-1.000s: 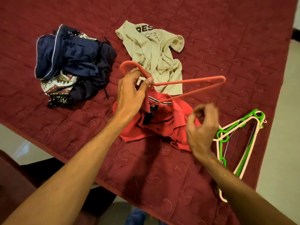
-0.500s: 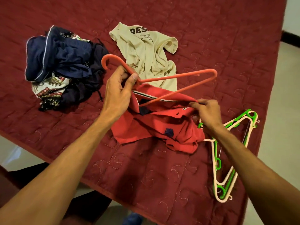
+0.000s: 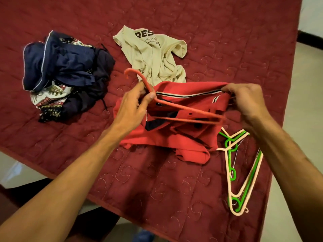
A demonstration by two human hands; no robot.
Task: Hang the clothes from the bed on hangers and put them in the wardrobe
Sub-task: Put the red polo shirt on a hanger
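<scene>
Red shirt [image 3: 174,137], collar pinched by the right hand [image 3: 248,102], may slip if the orange hanger [image 3: 183,110] in the left hand [image 3: 132,105] grip misses the neck

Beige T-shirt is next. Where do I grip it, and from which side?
Grip the beige T-shirt at its far edge by the black lettering, likely the shoulder line, coming down from the far right. Its near end lies behind the red polo shirt and orange hanger, and the dark clothes pile crowds its left.
</scene>
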